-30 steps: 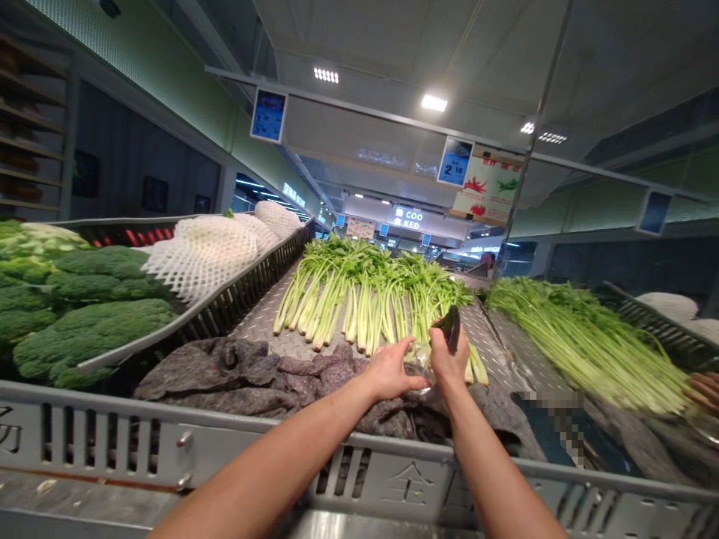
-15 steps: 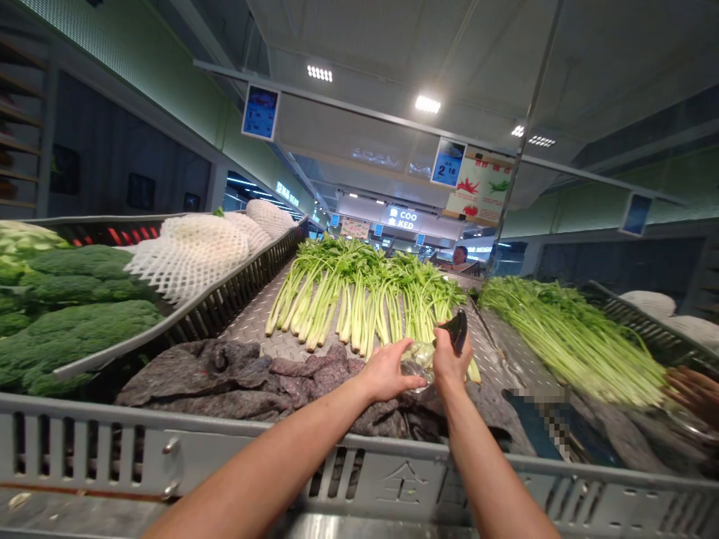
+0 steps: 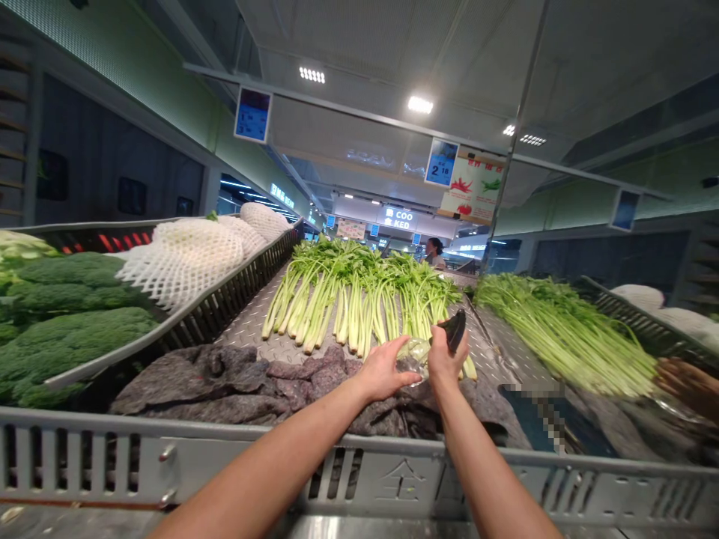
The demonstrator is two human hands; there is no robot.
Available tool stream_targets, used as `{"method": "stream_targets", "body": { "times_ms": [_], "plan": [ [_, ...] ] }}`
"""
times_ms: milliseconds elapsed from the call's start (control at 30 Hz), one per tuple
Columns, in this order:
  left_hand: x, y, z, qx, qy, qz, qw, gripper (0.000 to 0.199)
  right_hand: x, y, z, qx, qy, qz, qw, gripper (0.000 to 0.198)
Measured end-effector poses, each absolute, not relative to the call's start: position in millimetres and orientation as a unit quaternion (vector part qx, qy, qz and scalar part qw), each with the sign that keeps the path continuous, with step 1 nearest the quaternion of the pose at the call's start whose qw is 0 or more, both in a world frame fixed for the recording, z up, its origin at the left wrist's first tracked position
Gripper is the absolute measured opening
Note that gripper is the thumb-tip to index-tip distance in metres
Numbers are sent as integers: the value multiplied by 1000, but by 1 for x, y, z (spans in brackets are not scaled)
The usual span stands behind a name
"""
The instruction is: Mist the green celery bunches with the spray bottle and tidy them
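So I'm at the veg stand and this person has both bare hands busy just in front of the celery (image 3: 365,292). The right hand (image 3: 449,361) is closed around some black thing (image 3: 456,329) that sticks up out of the fist; no clue what it is. The left hand (image 3: 382,372) has its thumb and fingers spread, reaching the near side of a clear plastic thing (image 3: 414,358) sitting between the two hands, but I honestly can't tell if it's pinching it. The celery lies in a row just beyond both hands, leafy tops pointing away, with a few butt ends poking out right of the right hand. Crumpled grey cloth (image 3: 225,382) is bunched below the hands and off to their left, and both forearms cross over the grey rail (image 3: 410,479). Way left of the hands there's broccoli (image 3: 95,333), and the mirror (image 3: 567,239) to their right doubles the celery.
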State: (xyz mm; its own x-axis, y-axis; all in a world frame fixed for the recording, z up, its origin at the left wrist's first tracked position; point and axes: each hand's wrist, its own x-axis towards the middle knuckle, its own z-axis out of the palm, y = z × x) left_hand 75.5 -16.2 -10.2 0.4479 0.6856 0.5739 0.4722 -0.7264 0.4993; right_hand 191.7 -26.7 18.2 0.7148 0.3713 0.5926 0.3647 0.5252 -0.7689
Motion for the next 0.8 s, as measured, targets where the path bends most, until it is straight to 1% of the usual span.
{"method": "stream_targets", "body": {
  "times_ms": [367, 567, 667, 800],
  "plan": [
    [74, -17, -11, 837, 359, 387, 142, 75, 198, -16, 12, -506, -387, 20, 770, 23],
    [69, -16, -10, 829, 394, 374, 134, 76, 190, -12, 17, -516, -441, 17, 734, 22],
    [65, -14, -9, 807, 417, 400, 126, 78, 179, -5, 27, -501, -481, 11, 719, 24],
    [58, -10, -8, 774, 449, 435, 98, 73, 166, 3, 34, -477, -518, 16, 710, 25]
  ]
}}
